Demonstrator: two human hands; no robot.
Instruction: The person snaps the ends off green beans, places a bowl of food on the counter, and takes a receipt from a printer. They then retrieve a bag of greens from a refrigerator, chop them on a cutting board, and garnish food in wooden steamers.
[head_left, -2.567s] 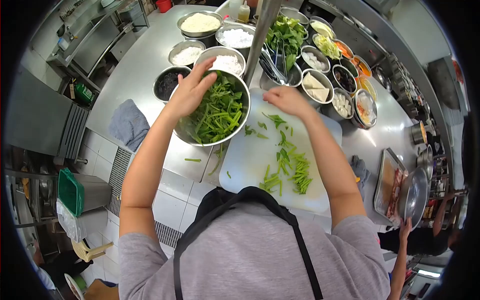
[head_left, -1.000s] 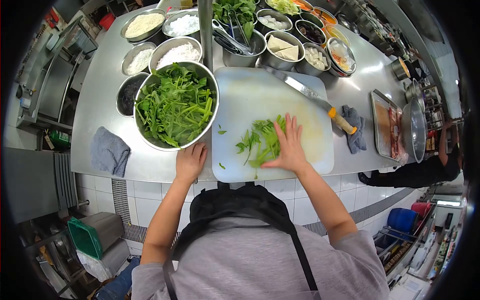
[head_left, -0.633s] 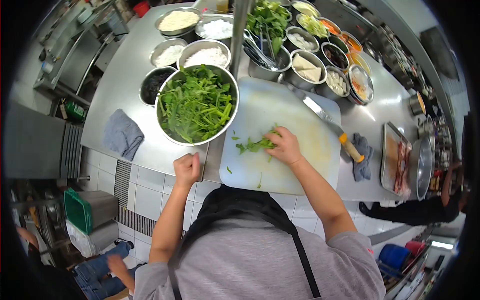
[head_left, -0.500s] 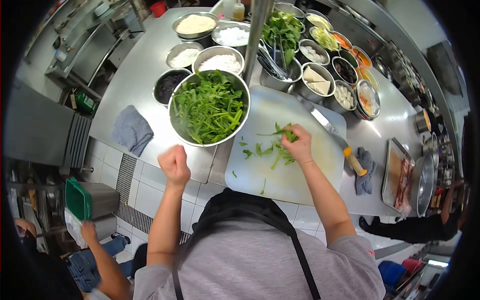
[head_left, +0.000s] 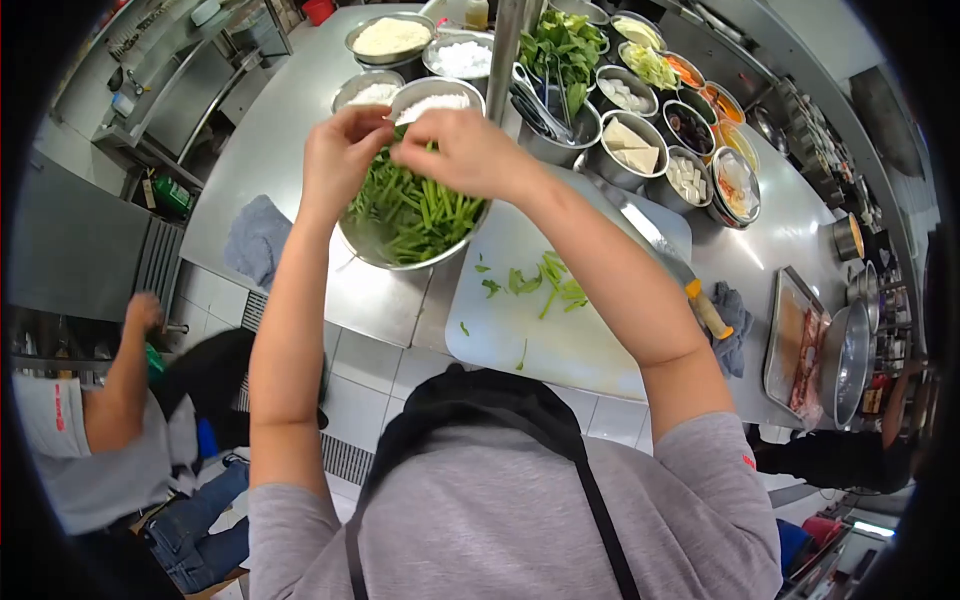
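Cut greens [head_left: 548, 285] lie on the white cutting board [head_left: 500, 342] at the frame's centre. Beyond, upper left of centre, the left hand [head_left: 342, 162] and right hand [head_left: 465, 152] hang close together over a metal bowl [head_left: 405, 266] of leafy greens [head_left: 430, 222], fingers half curled; whether they grip a leaf is unclear. Filled bowls [head_left: 618, 174] line the upper tabletop [head_left: 270, 150].

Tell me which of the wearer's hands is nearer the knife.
Right. The right hand is over the greens, left of the knife; the left hand is farther left.
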